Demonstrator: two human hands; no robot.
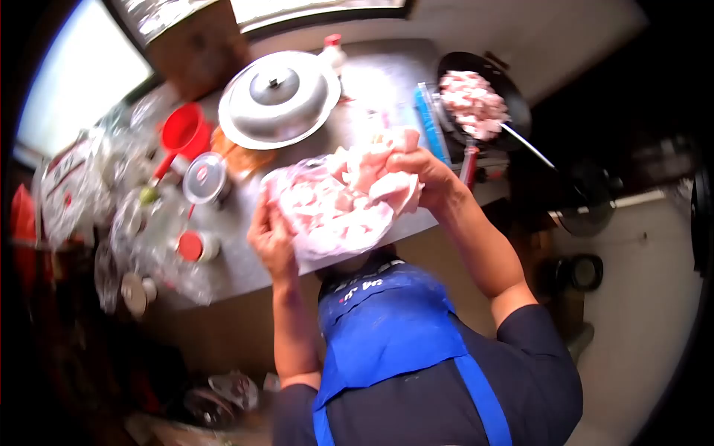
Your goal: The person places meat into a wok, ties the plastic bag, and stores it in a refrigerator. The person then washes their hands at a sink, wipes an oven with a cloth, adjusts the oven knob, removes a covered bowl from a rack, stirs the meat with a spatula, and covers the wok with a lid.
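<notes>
A thin, see-through plastic bag [316, 239] full of pale pink chunks of raw meat [327, 204] is held up over the front edge of the table. My left hand [271, 234] grips the bag's left side, thumb up along its rim. At the upper right, my right hand [431, 175] is closed on a bunched part of the bag with meat bulging around the fingers. How much film and how much meat is in that grip is hard to make out. More cut meat [474, 104] fills a dark wok [520, 111] to the right.
On the metal table [375, 82] stand a large lidded steel pan [279, 100], a red dipper [186, 130], a lidded tub [207, 178] and a red-capped jar [198, 246]. Plastic bags [78, 186] crowd the left. The wok's red handle [468, 165] points toward me; a blue box [431, 123] lies beside it.
</notes>
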